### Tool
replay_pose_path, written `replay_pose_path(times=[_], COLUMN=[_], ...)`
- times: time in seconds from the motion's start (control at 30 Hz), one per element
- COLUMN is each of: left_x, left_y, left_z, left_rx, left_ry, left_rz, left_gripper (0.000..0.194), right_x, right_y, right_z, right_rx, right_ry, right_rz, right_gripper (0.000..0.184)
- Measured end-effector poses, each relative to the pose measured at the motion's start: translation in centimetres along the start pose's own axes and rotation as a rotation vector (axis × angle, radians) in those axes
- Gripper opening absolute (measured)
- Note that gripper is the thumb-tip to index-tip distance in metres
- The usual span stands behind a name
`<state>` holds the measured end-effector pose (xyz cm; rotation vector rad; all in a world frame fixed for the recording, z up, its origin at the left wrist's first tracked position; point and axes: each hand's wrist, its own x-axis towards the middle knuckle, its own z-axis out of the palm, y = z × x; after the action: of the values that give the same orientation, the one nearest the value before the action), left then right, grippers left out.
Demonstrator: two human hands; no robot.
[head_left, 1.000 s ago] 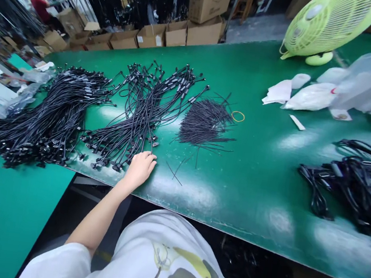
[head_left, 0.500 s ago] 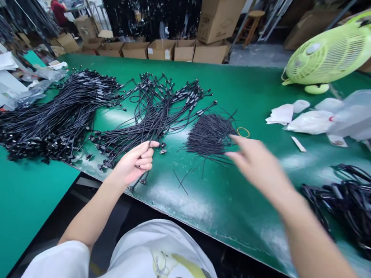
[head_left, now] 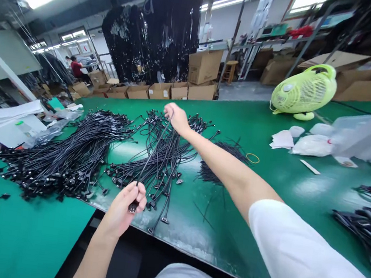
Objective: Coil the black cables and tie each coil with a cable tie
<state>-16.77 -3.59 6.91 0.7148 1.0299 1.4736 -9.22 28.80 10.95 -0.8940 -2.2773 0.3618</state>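
My left hand (head_left: 125, 208) is closed near the table's front edge, pinching the near end of a thin black cable (head_left: 152, 153). The cable runs taut up and away to my right hand (head_left: 175, 116), which is stretched out over the middle pile of black cables (head_left: 158, 163) and closed on the cable's far end. A larger heap of black cables (head_left: 66, 160) lies to the left. A small bunch of thin black ties (head_left: 218, 161) lies just right of my right forearm, partly hidden by it.
The green table (head_left: 259, 203) carries a yellow rubber band (head_left: 253, 158), white papers and plastic bags (head_left: 308, 143), a lime-green fan (head_left: 304, 91) and more black cables (head_left: 366, 222) at the right. Cardboard boxes (head_left: 164, 90) stand behind. A person in red (head_left: 76, 67) works far back left.
My left hand has lifted one cable's end off the pile. My right hand swung in from the right, reached across and took the far end, drawing the cable straight.
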Motion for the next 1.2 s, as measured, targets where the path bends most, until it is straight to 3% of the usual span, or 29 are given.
replay_pose_path(times=[0.13,0.2,0.27,0.33,0.43,0.47,0.53,0.6,0.67,0.77,0.83,0.93,1.07,1.2], left_x=[-1.2,-1.8,-2.1,-1.9,-0.6,0.1,1.7,3.0,3.6,3.5,3.4,3.4,2.9,2.5], left_y=[-0.3,0.0,0.4,0.7,0.5,0.2,-1.0,-2.9,-5.2,-7.5,-7.6,-6.0,-3.0,-1.8], left_z=[-1.9,-3.2,-4.8,-6.1,-6.2,-5.7,-3.9,-1.2,1.7,4.8,5.4,4.3,1.8,0.7], left_rx=[0.103,0.053,-0.054,-0.146,-0.071,0.044,0.394,0.712,0.816,0.602,0.372,0.054,-0.338,-0.437], left_ry=[-0.082,-0.075,0.002,0.103,0.204,0.223,0.231,0.114,-0.098,-0.3,-0.322,-0.301,-0.044,0.112], left_rz=[0.14,0.19,0.252,0.312,0.345,0.352,0.424,0.459,0.389,0.137,-0.041,-0.237,-0.161,-0.079], left_gripper=[0.027,0.029,0.032,0.032,0.026,0.025,0.031,0.036,0.038,0.037,0.035,0.028,0.02,0.027], right_x=[1.8,2.1,1.4,-0.7,-6.5,-9.1,-14.8,-19.8,-22.7,-22.9,-22.1,-22.5,-25.3,-27.6], right_y=[0.5,1.7,3.3,4.6,4.9,4.4,2.7,0.1,-2.4,-3.6,-1.9,2.5,7.6,9.3], right_z=[-4.6,-7.4,-9.9,-11.6,-11.4,-10.8,-9.4,-8.4,-8.2,-9.3,-10.6,-12.5,-13.0,-12.0], right_rx=[-0.131,-0.291,-0.458,-0.622,-0.807,-0.849,-0.874,-0.676,-0.487,-0.367,-0.301,-0.179,0.02,0.172], right_ry=[0.331,0.375,0.333,0.199,-0.021,-0.093,-0.392,-0.699,-0.724,-0.594,-0.561,-0.558,-0.438,-0.372], right_rz=[-0.157,-0.16,-0.175,-0.167,-0.043,-0.021,-0.065,-0.209,-0.304,-0.238,-0.161,-0.1,0.07,0.184], right_gripper=[0.044,0.044,0.043,0.049,0.059,0.05,0.026,0.016,0.021,0.026,0.026,0.026,0.034,0.039])
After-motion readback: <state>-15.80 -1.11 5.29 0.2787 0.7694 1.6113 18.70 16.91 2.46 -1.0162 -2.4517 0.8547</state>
